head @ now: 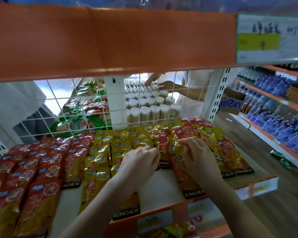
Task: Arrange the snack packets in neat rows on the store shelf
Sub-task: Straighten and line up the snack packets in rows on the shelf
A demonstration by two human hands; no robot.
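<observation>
1. Here, your left hand (141, 160) lies over the yellow plastic snack packets (100, 158) in the middle of the white store shelf (160, 184), fingers curled down at the edge of the mixed heap; whether it grips a packet you cannot tell.
2. Your right hand (196, 157) pinches a crumpled yellow packet (175, 148) in that heap, fingers bent round its top.
3. The mixed heap of red and yellow packets (205, 134) fills the right part of the shelf, packets overlapping and tilted, some reaching the front edge.
4. The red plastic snack packets (41, 169) occupy the left part in overlapping rows running front to back.
5. The yellow rows stand just beside the red rows, between them and the heap.
6. A white wire grid panel (93, 109) backs the shelf; behind it sit clear lidded jars (151, 112) and green packets (76, 117).
7. Another person's arm (175, 88) reaches among goods beyond the grid.
8. An orange shelf edge (110, 40) runs overhead, carrying a price card (270, 38).
9. Blue bottles (279, 121) line the orange shelving at right.
</observation>
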